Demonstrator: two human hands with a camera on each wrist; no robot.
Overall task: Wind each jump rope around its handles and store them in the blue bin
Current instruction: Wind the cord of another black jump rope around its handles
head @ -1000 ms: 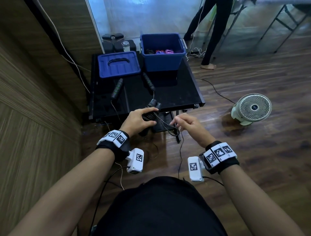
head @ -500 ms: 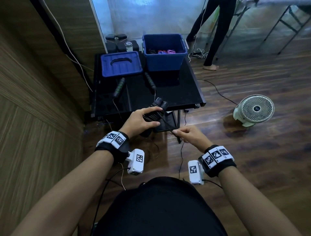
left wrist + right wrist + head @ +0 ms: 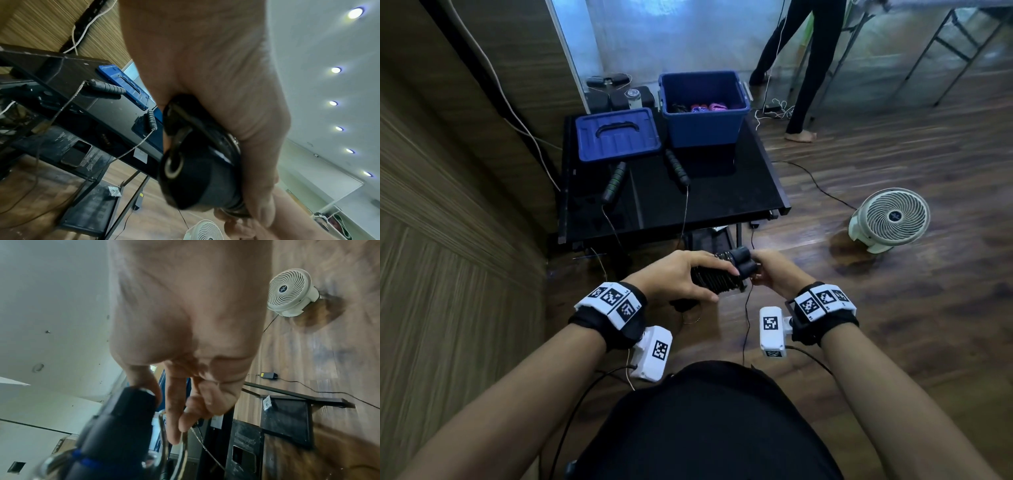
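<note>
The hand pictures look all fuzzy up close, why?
Left wrist view: the jump rope handles sit right at the lens, so they blur, and the ceiling lights flare. Right wrist view: the fingers smear softly; the fan looks sharper.

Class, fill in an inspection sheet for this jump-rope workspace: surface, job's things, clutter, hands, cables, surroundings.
Surface: glossy black table.
Job's things: open blue plastic bin holding coloured items; black wound jump rope bundle held in front of the table; unwound black-handled rope with green rings on table.
Clutter: blue bin lid beside bin.
Hands: left hand grips bundle; right hand pinches its cord.
Cables: white cable along wall.
Surroundings: white floor fan; standing person.
</note>
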